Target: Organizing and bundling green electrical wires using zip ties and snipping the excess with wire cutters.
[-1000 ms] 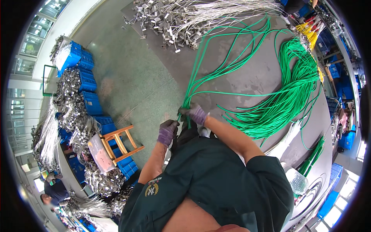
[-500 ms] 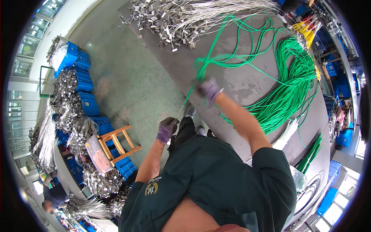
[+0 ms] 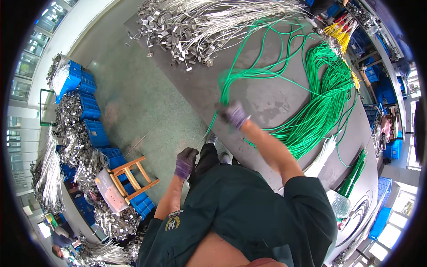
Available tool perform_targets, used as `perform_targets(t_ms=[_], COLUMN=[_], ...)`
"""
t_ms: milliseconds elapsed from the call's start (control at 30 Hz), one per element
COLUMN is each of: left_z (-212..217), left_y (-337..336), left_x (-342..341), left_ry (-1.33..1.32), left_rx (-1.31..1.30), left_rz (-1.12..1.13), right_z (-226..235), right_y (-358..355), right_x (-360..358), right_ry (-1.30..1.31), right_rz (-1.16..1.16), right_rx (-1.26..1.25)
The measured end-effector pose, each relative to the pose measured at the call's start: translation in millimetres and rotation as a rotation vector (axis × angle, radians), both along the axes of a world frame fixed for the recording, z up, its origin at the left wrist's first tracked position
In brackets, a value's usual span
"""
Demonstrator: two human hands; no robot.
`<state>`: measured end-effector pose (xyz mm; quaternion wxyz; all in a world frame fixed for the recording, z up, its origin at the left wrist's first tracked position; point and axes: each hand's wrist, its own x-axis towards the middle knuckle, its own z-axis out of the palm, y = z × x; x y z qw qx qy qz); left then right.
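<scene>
My right hand (image 3: 234, 114), in a dark glove with a purple cuff, is closed around a few green wires (image 3: 225, 91) above the table's near-left edge. The wires run back from it in loose loops over the grey table (image 3: 271, 95); hand and wires are blurred. Below the fist, the strands hang past the table edge and narrow to a pale tip toward my left hand (image 3: 186, 162). That hand, gloved alike, is closed in front of my body, beside the dark trousers; what is in its fingers is too small to make out. A large green wire bundle (image 3: 322, 98) lies to the right.
A heap of pale wires with metal tags (image 3: 189, 38) covers the table's far-left part. A smaller green bundle (image 3: 352, 173) lies at right. To my left are a wooden stool (image 3: 133, 175) on its side and blue crates (image 3: 95, 132) beside piled metal pieces (image 3: 71, 129).
The whole view has shifted slightly, so the table and stool sit lower and further left. Both hands stay closed and keep nearly the same places over the table edge and by my body.
</scene>
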<state>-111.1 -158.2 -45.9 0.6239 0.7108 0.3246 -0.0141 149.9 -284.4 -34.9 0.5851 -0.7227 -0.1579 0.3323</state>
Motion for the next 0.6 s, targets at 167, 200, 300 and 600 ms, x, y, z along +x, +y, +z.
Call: perform_targets(t_ms=[167, 200, 300, 600], left_z=[26, 26, 24, 4], left_y=[4, 4, -1, -1], left_x=[1, -7, -13, 14], left_ry=[0.100, 0.020, -0.204, -0.054], left_rx=[-0.183, -0.119, 0.082, 0.019], left_rz=[-0.036, -0.048, -0.043, 0.018], right_z=[30, 51, 125, 27], right_y=[-3, -4, -11, -27], right_x=[-7, -3, 26, 58], right_ry=[0.162, 0.150, 0.073, 0.228], right_rz=[-0.053, -0.064, -0.156, -0.316], right_rx=[-0.027, -0.025, 0.195, 0.108])
